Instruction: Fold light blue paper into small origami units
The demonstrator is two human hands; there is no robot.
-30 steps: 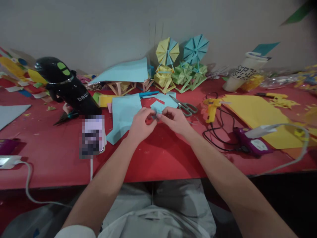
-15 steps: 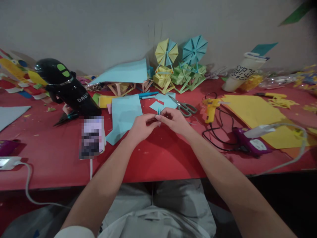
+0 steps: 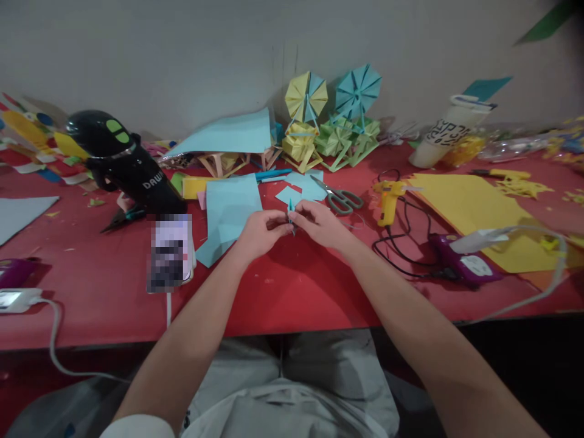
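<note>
A small folded piece of blue paper [image 3: 291,207] stands on edge between my two hands, mostly covered by the fingers. My left hand [image 3: 267,231] pinches it from the left with thumb and fingers. From the right, my right hand [image 3: 317,222] pinches the same paper. Just beyond the hands lie blue paper scraps [image 3: 305,184] and a pair of scissors [image 3: 340,198] with grey-green handles. A larger blue sheet [image 3: 232,204] rests to the left of my left hand.
Yellow sheets [image 3: 479,222] and a yellow glue gun [image 3: 389,204] with a black cord lie right, beside a purple power strip [image 3: 465,264]. A phone [image 3: 171,252] and a black bottle [image 3: 146,173] stand left. Folded paper models [image 3: 331,134] line the wall, near a white cup [image 3: 440,134].
My fingers have shifted slightly around the blue paper, and a little more of it shows between them. Everything on the table stays in place.
</note>
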